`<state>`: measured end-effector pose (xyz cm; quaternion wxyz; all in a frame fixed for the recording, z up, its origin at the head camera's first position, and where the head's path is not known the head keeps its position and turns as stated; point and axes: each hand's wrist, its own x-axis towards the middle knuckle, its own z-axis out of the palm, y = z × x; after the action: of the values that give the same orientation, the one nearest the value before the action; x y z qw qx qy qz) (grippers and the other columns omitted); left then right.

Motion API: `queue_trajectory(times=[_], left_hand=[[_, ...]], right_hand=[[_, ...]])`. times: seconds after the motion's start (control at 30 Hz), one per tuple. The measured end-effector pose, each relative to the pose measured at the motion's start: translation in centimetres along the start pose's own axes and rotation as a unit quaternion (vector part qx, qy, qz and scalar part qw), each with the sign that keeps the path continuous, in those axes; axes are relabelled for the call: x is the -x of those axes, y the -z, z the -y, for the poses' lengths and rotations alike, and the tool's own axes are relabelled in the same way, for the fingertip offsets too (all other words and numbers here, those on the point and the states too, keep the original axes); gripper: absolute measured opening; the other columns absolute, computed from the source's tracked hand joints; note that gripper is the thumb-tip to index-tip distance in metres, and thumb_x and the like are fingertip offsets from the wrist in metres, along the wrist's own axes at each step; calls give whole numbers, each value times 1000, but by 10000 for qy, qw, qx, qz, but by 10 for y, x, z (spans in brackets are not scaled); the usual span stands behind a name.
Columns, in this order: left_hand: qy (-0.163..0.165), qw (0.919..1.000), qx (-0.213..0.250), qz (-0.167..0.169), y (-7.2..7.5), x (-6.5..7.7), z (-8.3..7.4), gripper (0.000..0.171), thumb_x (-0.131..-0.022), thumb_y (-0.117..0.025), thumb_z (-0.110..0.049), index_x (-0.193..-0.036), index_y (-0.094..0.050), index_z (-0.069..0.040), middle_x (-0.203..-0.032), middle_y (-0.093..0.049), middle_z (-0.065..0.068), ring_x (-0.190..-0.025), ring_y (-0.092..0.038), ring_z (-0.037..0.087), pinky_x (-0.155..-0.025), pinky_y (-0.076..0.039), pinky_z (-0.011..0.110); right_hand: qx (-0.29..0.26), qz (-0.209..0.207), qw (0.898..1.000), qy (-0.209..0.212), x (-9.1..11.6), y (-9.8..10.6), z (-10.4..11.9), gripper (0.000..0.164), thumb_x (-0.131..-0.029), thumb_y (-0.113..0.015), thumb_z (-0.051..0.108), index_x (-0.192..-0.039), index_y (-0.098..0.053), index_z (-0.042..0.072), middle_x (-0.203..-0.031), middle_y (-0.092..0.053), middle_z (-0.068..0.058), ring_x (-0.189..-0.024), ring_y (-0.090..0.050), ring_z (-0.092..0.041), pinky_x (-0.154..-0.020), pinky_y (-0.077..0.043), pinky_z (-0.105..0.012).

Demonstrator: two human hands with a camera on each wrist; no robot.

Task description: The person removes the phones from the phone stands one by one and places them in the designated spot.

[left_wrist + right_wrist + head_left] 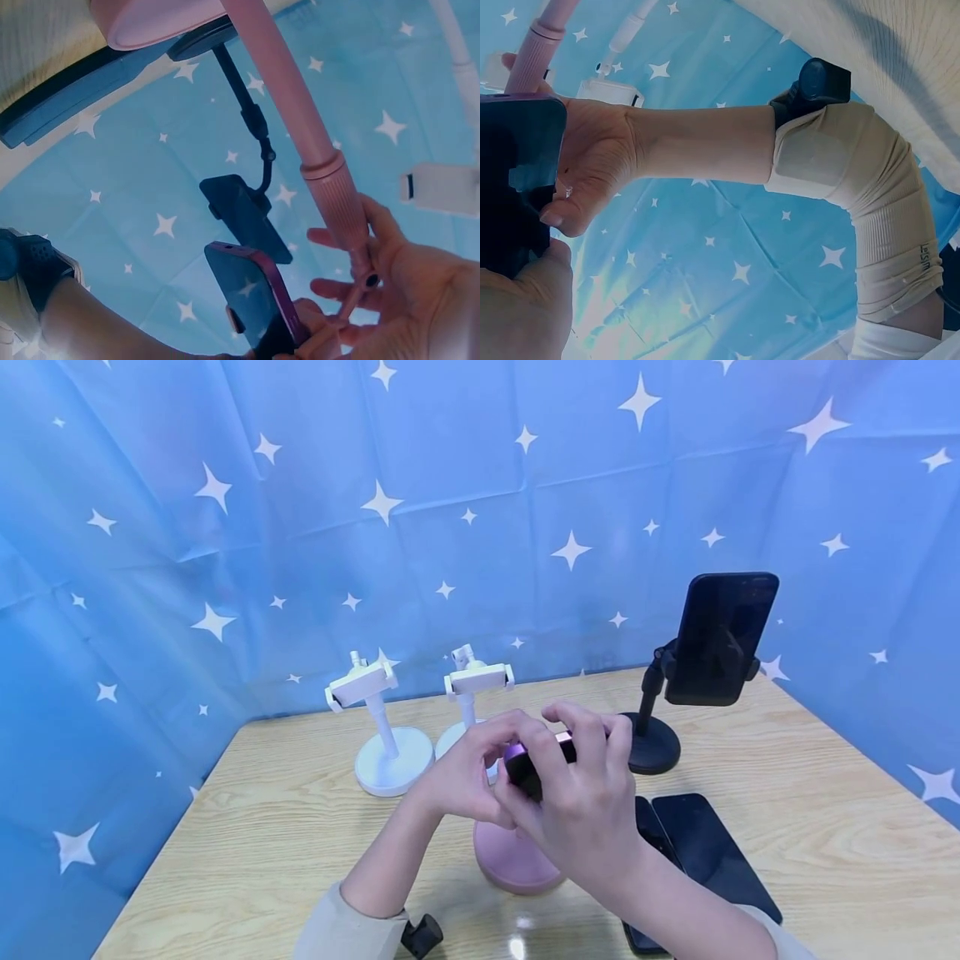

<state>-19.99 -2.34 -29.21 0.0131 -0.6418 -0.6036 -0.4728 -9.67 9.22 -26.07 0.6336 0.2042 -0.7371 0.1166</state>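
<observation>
Right hand (588, 802), well curled, grips a purple-edged phone (251, 296) above the table (277, 835), in from its left and back edges, as the left hand (476, 768) curls round the upper end of a pink stand (285, 97). Should its clamp (235, 320) bite unevenly, early release could drop the phone; a sideways shove might tip the stand.

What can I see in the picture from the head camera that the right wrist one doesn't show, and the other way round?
Only the head view shows the black stand bearing a phone, dark phones lying on the table and the round pink base.

Only the right wrist view shows the pink ribbed collar and lettering on the beige sleeve.

Both show the left hand, the right hand, the purple-edged phone between them, white stands and the starry backdrop.
</observation>
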Motion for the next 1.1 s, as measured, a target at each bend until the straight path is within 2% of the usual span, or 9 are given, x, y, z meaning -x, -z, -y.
queue_trajectory(times=[0.33, 0.57, 0.77, 1.0, 1.1], left_hand=[[92, 9995, 294, 84, -1, -1, -1, 54, -58, -73, -7, -107, -50, -8, -94, -51, 6, -86, -48, 14, -72, -47, 26], [360, 9974, 607, 147, 1, 1, -2, 55, -58, -73, -5, -108, -52, -7, -91, -51, 4, -80, -44, 14, -66, -44, 25], [384, 9972, 614, 195, 3, 1, -2, 54, -58, -74, -6, -107, -52, -8, -92, -51, 5, -80, -44, 15, -65, -44, 25], [455, 9979, 407, 226, 3, 2, -2, 59, -57, -78, -10, -110, -52, -8, -94, -50, 4, -81, -45, 14, -65, -46, 25], [484, 9973, 476, 263, 4, 1, -1, 62, -56, -79, -9, -111, -52, -8, -93, -50, 5, -82, -45, 14, -65, -46, 25]], right_hand=[[-10, -20, 10000, 33, -1, 1, 0, 21, -76, -50, 17, -89, -57, 2, -89, -51, -21, -76, -42, -40, -59, -34, -42], [-502, 254, 9984, -116, -1, 6, -2, 26, -83, -45, 22, -91, -58, 1, -91, -49, -21, -82, -44, -36, -63, -29, -42], [-553, 249, 9981, -67, -2, 7, -3, 26, -85, -45, 23, -91, -58, 1, -92, -49, -21, -84, -45, -35, -63, -28, -41], [-719, 237, 9971, -45, -2, 8, -5, 27, -87, -45, 24, -91, -59, 2, -94, -50, -20, -85, -47, -34, -63, -29, -41], [-846, 201, 9962, -36, -2, 9, -6, 27, -87, -46, 24, -91, -59, 2, -93, -49, -21, -84, -47, -34, -62, -30, -40]])
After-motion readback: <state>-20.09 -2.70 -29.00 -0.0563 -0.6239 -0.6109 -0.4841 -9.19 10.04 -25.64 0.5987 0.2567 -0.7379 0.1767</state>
